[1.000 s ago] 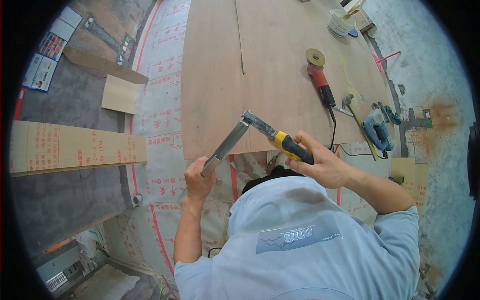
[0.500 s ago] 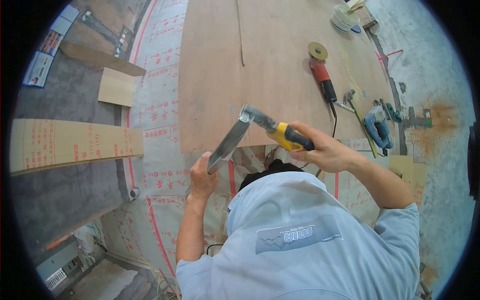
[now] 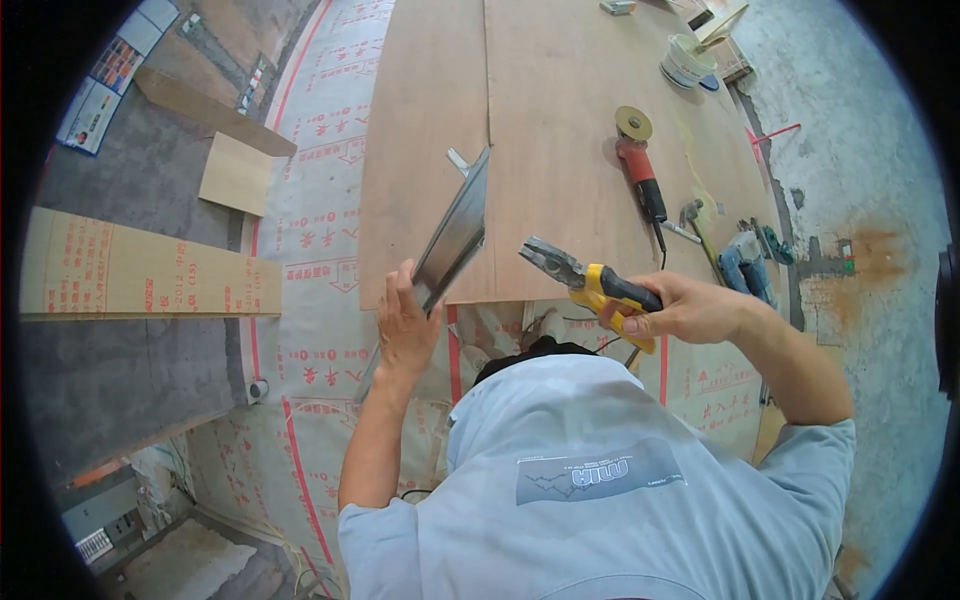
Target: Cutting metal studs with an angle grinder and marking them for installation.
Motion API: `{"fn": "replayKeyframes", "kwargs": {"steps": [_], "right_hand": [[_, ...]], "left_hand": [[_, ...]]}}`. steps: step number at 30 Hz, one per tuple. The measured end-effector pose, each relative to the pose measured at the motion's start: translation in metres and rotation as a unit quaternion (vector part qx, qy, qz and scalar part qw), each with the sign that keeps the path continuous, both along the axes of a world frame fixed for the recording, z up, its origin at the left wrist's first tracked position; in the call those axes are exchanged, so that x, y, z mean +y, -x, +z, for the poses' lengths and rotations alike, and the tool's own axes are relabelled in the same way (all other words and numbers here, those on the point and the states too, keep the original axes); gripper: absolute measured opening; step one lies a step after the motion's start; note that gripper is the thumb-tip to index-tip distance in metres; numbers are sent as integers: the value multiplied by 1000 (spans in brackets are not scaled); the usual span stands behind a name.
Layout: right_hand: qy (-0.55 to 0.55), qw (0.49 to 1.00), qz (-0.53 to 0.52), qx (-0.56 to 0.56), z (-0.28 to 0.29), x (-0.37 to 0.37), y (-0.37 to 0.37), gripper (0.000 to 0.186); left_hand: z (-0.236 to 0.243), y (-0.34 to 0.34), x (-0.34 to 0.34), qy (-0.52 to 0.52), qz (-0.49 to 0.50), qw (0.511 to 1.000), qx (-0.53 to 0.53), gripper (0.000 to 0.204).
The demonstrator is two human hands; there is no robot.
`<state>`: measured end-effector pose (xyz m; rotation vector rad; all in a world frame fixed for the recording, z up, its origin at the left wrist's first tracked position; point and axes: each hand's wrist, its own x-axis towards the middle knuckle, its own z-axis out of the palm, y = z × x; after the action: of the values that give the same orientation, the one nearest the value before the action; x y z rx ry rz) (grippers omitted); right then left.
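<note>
The left hand [image 3: 403, 330], fingers curled, clutches a metal strip [image 3: 455, 234] above the near edge of a plywood sheet [image 3: 555, 130]; the right hand [image 3: 678, 308] firmly grips yellow-and-black pliers [image 3: 566, 271], apart from the strip.

Tools are carried by a broad wooden board [image 3: 560, 200], marked partway by a dark seam [image 3: 489, 80]. On its right side are laid a red-and-black angle grinder [image 3: 640, 175], a hammer [image 3: 708, 238] and a blue power tool [image 3: 745, 263]. Farther off, a white bucket [image 3: 687, 65] is placed. Beside the left edge, red-printed sheeting [image 3: 320, 200] is spread.
</note>
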<state>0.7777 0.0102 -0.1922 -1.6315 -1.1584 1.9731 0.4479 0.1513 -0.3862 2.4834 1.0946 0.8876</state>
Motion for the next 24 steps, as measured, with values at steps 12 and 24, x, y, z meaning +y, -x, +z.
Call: {"fn": "replayKeyframes", "kwargs": {"steps": [12,24], "right_hand": [[47,970,108,-211,49,34,17,35],[23,862,305,-405,87,76,22,29]], "left_hand": [[-15,-17,-2,-71,-5,996,-48,75],[-5,-6,-15,-137,-37,990,4,65]]}}
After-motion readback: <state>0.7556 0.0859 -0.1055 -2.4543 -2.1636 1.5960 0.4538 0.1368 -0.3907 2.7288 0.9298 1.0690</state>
